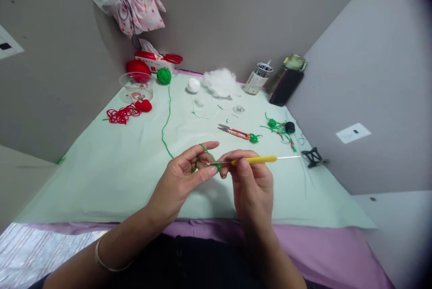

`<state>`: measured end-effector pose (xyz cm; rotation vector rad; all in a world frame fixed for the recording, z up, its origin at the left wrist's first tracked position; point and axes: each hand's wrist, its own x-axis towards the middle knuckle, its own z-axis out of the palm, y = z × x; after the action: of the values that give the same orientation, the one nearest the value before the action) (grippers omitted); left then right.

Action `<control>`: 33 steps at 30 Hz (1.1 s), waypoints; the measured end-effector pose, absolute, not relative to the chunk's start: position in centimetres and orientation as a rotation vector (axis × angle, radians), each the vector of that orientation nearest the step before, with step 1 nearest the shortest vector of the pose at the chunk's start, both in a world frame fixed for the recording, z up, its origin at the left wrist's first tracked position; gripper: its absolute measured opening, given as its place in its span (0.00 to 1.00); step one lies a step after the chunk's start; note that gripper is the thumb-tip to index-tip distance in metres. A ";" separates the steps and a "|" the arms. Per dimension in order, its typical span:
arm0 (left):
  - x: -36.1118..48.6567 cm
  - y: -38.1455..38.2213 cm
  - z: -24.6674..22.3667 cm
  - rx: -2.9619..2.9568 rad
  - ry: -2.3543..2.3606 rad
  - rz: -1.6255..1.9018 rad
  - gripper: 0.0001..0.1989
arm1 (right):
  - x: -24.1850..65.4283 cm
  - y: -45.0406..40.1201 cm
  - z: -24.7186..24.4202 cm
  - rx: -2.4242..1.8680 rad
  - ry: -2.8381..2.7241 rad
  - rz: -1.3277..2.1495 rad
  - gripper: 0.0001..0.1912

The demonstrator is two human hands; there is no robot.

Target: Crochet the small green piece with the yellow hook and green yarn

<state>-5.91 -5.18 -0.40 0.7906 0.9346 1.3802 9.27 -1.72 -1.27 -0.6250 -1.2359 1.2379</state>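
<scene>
My right hand [253, 181] grips a crochet hook with a yellow handle [261, 160], its metal tip pointing left. My left hand [185, 172] pinches a small piece of green crochet [218, 166] between thumb and fingers, close to the hook's tip. Green yarn [164, 129] passes over the left index finger and trails back across the table to a green yarn ball [164, 76]. Whether a loop sits on the hook is too small to tell.
Orange thread snips [234, 132] lie beyond my hands. Behind are white stuffing [221, 83], a white yarn ball [193, 85] and a pen holder [258, 79]. Red yarn [121, 113] and a clear plastic cup [137, 87] stand left; green scraps [272, 123] and a dark phone [286, 87] are right.
</scene>
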 end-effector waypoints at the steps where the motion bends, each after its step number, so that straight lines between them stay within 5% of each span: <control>1: -5.8 -5.2 -0.5 0.780 0.929 1.381 0.19 | 9.2 -1.8 -1.4 -0.626 -1.245 1.216 0.08; 17: -6.2 -5.6 -0.2 0.803 0.935 1.375 0.17 | 9.7 -1.5 -0.9 -0.601 -1.247 1.220 0.12; 33: -6.6 -5.8 -0.7 0.941 1.054 1.378 0.17 | 10.1 -2.5 -1.0 -0.634 -1.507 0.873 0.12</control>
<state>-6.63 -5.81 -0.71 0.9405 1.0541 1.3777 10.14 -2.46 -1.00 -0.6342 -1.5073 0.8735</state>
